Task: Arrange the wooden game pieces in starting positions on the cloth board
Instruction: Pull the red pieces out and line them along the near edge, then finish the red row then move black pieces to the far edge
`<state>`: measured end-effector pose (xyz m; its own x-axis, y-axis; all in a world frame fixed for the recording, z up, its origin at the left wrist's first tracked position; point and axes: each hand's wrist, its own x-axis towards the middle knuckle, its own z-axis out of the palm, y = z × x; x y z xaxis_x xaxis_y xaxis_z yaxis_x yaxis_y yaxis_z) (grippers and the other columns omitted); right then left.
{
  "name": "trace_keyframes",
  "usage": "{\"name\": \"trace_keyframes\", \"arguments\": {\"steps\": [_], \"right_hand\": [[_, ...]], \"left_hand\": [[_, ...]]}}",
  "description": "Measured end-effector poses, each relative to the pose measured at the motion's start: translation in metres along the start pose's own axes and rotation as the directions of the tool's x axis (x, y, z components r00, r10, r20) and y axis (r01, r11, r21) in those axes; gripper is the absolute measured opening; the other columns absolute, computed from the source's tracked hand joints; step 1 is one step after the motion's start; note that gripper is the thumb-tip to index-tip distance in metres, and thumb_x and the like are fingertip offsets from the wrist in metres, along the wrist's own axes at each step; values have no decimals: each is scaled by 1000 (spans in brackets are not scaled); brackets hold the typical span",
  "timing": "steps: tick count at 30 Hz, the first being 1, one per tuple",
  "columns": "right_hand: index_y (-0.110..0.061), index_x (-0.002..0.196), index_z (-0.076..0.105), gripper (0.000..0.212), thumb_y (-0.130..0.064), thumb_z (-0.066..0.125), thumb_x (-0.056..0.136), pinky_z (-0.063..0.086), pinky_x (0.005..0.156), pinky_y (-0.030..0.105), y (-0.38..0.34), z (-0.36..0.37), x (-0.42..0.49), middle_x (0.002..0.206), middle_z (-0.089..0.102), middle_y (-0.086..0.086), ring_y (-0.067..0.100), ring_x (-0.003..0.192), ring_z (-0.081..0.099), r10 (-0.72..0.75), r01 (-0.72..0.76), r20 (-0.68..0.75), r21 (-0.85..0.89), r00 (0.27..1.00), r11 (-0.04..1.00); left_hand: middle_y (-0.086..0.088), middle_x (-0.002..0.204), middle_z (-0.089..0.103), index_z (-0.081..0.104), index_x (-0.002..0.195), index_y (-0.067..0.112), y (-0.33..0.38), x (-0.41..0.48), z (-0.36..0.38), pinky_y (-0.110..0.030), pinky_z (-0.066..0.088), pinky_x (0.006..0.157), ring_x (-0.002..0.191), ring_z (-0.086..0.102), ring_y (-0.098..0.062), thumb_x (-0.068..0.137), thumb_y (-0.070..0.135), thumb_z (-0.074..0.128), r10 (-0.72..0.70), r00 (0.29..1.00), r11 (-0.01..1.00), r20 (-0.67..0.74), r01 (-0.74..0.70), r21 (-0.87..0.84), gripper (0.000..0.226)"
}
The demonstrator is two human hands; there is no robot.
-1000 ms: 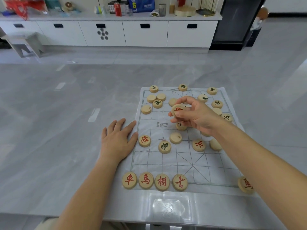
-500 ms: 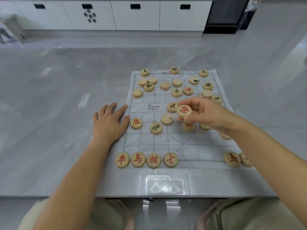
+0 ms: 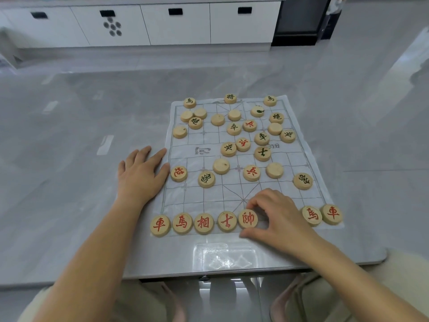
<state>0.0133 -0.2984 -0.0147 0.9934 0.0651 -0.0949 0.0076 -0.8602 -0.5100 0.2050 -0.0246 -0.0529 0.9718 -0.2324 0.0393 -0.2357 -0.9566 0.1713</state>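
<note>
A white cloth board (image 3: 308, 159) with a printed grid lies on the grey table. Round wooden pieces with red or black characters are scattered over its far half and middle, several of them face down. Along the near edge stands a row of red pieces (image 3: 192, 223), and at its right end is the red general piece (image 3: 247, 218). My right hand (image 3: 276, 219) holds that piece on the cloth between curled fingers and thumb. Two more red pieces (image 3: 321, 214) sit at the near right corner. My left hand (image 3: 139, 175) rests flat by the board's left edge.
The grey table (image 3: 69, 182) stretches wide to the left and behind the board; its near edge runs just below the red row. White cabinets (image 3: 176, 24) and a dark appliance (image 3: 299, 19) stand at the far wall. A glossy reflection lies on the table in front of the row.
My right hand carried the red general piece from mid-board down to the near row and set it beside the red advisor. The camera tilted down. My left hand stayed put.
</note>
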Motion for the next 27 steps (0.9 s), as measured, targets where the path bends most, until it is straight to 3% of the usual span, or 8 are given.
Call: {"name": "trace_keyframes", "arguments": {"steps": [5,14,21,24,27], "right_hand": [[-35,116,50,72,-78,47,59,28,87,24,2,3,-1,108,42,-20,4,103,40,-12,12,2,-72,1000,997],[-34,112,57,65,-74,47,62,28,85,25,4,4,-1,102,46,-19,4,99,42,-37,36,-37,-39,999,999],[-35,125,51,77,-77,43,60,27,90,22,3,0,-4,106,40,-22,1,104,38,-40,40,14,-30,999,999],[-37,127,48,81,-80,47,59,28,93,21,4,-11,-4,110,40,-24,-1,106,36,-9,9,-3,40,1000,999],[-34,121,56,65,-67,62,65,32,94,22,14,-33,2,108,44,-20,0,103,39,75,-62,-108,118,991,991]], "left_hand": [[2,153,29,30,142,47,1,0,-1,-50,15,114,141,18,-26,91,63,26,-2,1000,1000,2,2,1,54],[2,153,29,29,142,47,1,0,-1,-49,16,114,141,19,-26,91,64,25,2,1000,1000,7,-2,8,55],[2,153,29,29,143,46,1,0,-2,-49,15,114,141,19,-26,91,64,25,6,1000,1000,10,-6,5,55],[2,152,29,28,143,46,0,1,-1,-49,17,114,140,20,-26,88,67,20,8,1000,1000,12,-8,15,59],[2,152,30,28,143,47,-2,1,0,-50,18,113,140,20,-26,85,69,16,5,1000,1000,10,-5,18,63]]}}
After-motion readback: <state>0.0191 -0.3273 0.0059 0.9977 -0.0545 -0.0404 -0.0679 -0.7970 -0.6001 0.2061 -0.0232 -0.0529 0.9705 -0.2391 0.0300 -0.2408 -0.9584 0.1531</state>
